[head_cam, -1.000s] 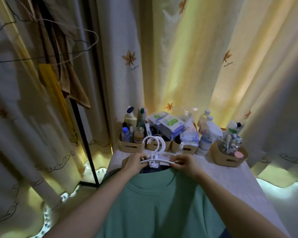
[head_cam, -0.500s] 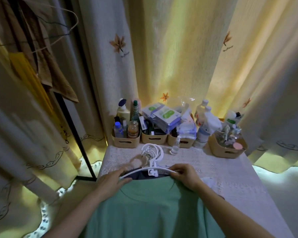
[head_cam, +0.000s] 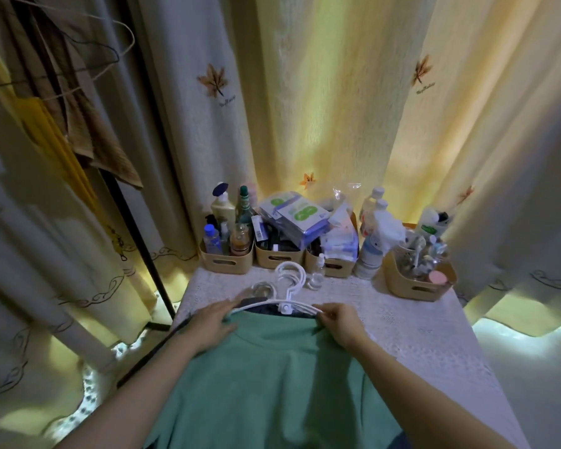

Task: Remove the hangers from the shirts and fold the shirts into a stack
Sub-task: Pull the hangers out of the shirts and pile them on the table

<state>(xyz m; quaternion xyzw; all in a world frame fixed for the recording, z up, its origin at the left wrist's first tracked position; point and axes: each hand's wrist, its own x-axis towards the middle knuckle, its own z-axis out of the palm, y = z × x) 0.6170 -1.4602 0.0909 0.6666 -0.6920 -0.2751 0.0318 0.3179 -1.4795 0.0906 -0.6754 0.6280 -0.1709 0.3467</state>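
Observation:
A green shirt [head_cam: 272, 377] lies flat on the table, collar toward the far side, with darker shirts peeking out beneath its neckline. White plastic hangers [head_cam: 289, 286] stick out of the collars, hooks pointing away from me. My left hand [head_cam: 212, 322] rests flat on the shirt's left shoulder over the hanger's arm, fingers spread. My right hand [head_cam: 336, 320] pinches the right side of the green collar together with the hanger's right arm.
The table [head_cam: 418, 335] has a white lace cover. Several tan baskets [head_cam: 227, 262] of bottles and packets line its far edge, another basket [head_cam: 415, 286] at the right. Curtains hang behind; a black rack pole [head_cam: 133, 228] with cloths and wire hangers stands left.
The shirts and hangers have come down onto the table. My left hand has slid off the hanger's middle to the left shoulder and opened flat; my right hand keeps its grip.

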